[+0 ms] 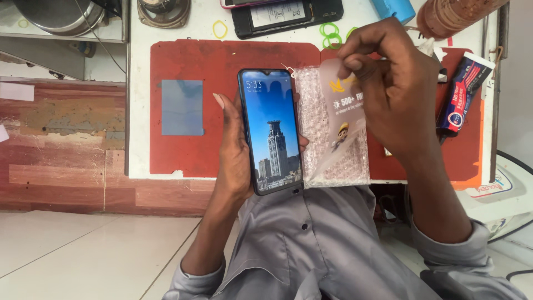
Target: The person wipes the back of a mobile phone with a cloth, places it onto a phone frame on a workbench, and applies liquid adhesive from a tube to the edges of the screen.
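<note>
My left hand (233, 153) grips a dark smartphone (272, 130) upright over the table edge, its screen lit with a tower and blue sky. My right hand (391, 91) pinches the top of a clear printed plastic film (344, 119) between thumb and fingers, the film curling away to the right of the phone. A piece of bubble wrap (325, 139) lies on the red mat (216, 61) just behind the film and phone.
A blue-grey rectangular sheet (182, 107) lies on the mat's left. At the back sit a dismantled phone (286, 15), green and yellow rubber bands (330, 34), a round speaker (164, 11) and a brown bottle (449, 16). A glue tube (463, 94) rests at right.
</note>
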